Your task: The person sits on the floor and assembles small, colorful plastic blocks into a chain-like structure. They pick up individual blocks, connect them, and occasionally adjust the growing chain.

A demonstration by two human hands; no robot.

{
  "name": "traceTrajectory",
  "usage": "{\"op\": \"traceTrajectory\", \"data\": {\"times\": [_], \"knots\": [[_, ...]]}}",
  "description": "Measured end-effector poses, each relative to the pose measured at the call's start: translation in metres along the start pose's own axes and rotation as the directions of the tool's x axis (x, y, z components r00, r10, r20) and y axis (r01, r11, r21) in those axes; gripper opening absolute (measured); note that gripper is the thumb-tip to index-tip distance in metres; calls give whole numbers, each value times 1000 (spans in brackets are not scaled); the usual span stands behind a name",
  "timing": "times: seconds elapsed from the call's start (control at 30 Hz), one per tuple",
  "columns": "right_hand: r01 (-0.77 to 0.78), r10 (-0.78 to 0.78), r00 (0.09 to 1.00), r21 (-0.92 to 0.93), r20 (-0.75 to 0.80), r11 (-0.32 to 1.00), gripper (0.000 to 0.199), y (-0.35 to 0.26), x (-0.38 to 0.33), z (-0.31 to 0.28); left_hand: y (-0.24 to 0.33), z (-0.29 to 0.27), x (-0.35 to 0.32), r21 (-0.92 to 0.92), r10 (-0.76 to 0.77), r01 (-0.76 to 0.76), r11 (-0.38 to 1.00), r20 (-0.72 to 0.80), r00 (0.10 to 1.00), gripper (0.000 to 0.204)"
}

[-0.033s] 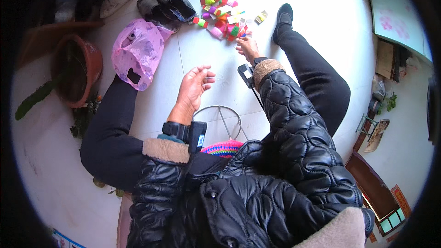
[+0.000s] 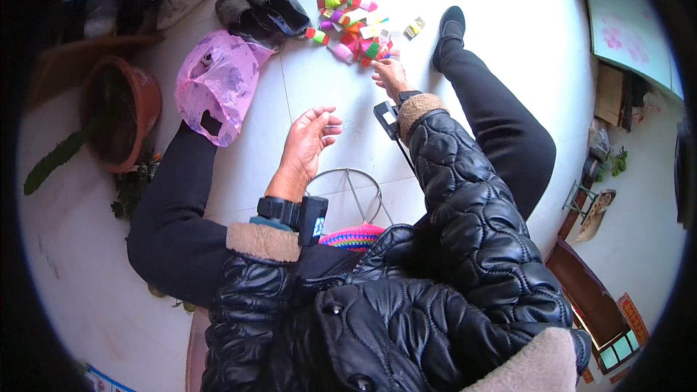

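Note:
On the floor ahead lies a pile of small bright bundles [image 2: 353, 29], pink, yellow, green, orange and purple, several with paper bands; they look like little yarn skeins. My right hand [image 2: 393, 75] is at the pile's near edge, fingers drawn together beside a bundle. Whether something small is pinched there is too small to tell. Further left and nearer to me, my left hand [image 2: 306, 138] hovers with loosely bent fingers, apart and holding nothing. Between my legs sits a pink and blue striped knitted piece [image 2: 352, 238], partly hidden by my jacket, beside a wire ring [image 2: 379, 192] on thin legs.
A pink plastic bag [image 2: 221, 80] rests by my left foot, with dark shoes [image 2: 270, 7] behind it. At left stands a brown plant pot [image 2: 141, 105] with a cactus. One banded bundle [image 2: 414, 27] lies apart, near my right shoe [image 2: 450, 29]. A small stool [image 2: 597, 214] is at right.

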State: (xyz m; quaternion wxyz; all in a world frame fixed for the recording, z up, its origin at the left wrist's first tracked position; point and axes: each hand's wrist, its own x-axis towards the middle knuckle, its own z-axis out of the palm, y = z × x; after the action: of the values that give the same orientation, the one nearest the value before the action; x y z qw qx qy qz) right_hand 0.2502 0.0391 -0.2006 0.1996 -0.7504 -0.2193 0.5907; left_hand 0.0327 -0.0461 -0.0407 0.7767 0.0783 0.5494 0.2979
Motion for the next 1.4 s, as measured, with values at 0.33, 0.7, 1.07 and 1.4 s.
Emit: {"op": "traceTrajectory", "data": {"times": [0.33,0.7,1.07,1.4], "knots": [[-77,104,992,335,-64,939,13,14,36,45,4,-6,23,-90,1,-7,996,-64,998,20],[115,-122,797,50,591,992,18,-34,-97,28,6,-3,21,225,292,-236,945,-262,920,25],[432,-199,715,-201,670,879,25,-75,-189,-4,19,5,-22,113,236,-235,965,3,972,16],[373,-358,763,86,538,924,24,-84,-222,-39,25,27,-40,210,225,-227,951,34,974,19]]}}
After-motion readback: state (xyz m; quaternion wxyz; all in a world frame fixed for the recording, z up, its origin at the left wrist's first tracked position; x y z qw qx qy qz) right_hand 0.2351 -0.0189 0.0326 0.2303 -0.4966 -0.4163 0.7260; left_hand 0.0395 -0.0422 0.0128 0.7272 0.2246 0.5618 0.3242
